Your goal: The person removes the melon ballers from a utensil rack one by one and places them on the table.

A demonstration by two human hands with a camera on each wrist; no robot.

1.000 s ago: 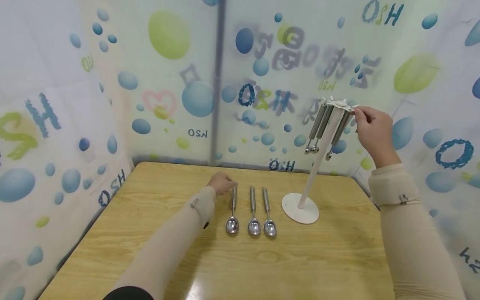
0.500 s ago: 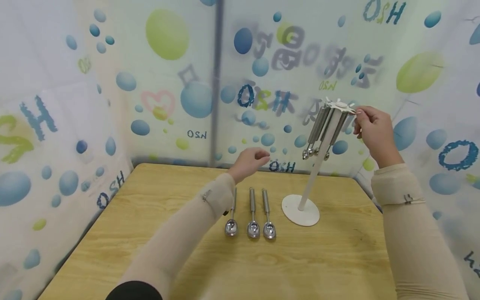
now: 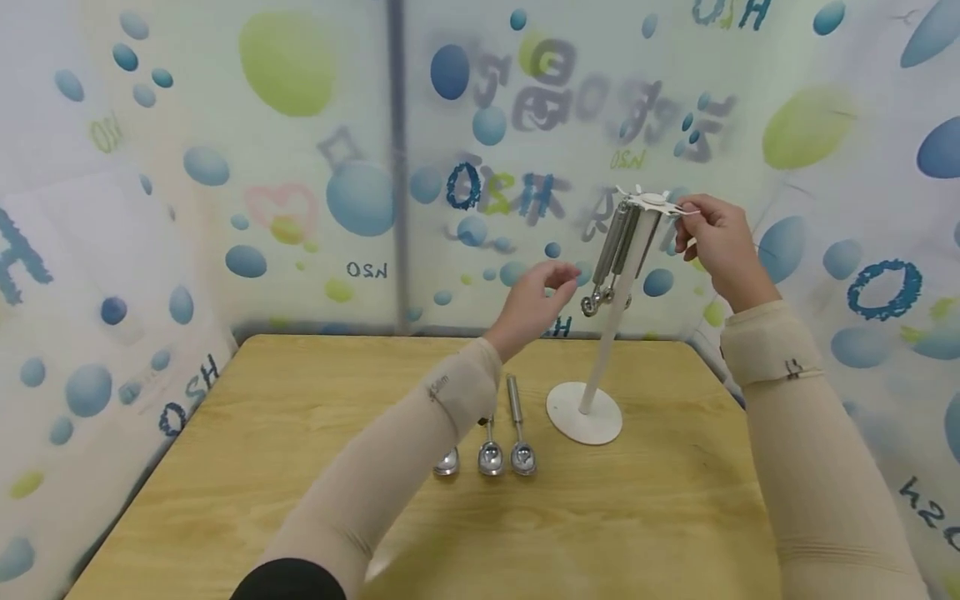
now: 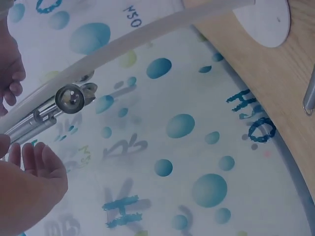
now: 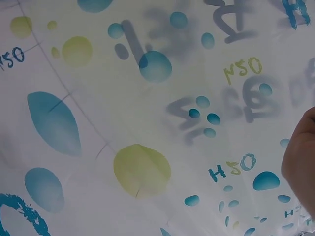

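Observation:
A white utensil stand leans in the head view, with several metal ice cream scoops hanging from its hooked top. At that top, my right hand pinches one of the white hooks between thumb and finger. My left hand is raised beside the hanging scoops, its fingers loosely bent with nothing held. In the left wrist view, the left fingers lie close below the scoop handles. The right wrist view catches only part of the right hand.
Three more scoops lie in a row on the wooden table, partly covered by my left forearm. The stand's round white base sits to their right. A patterned curtain surrounds the table.
My left hand has left the leftmost scoop on the table and moved up and right to the hanging ones. The stand's top has turned, and my right hand stays at it.

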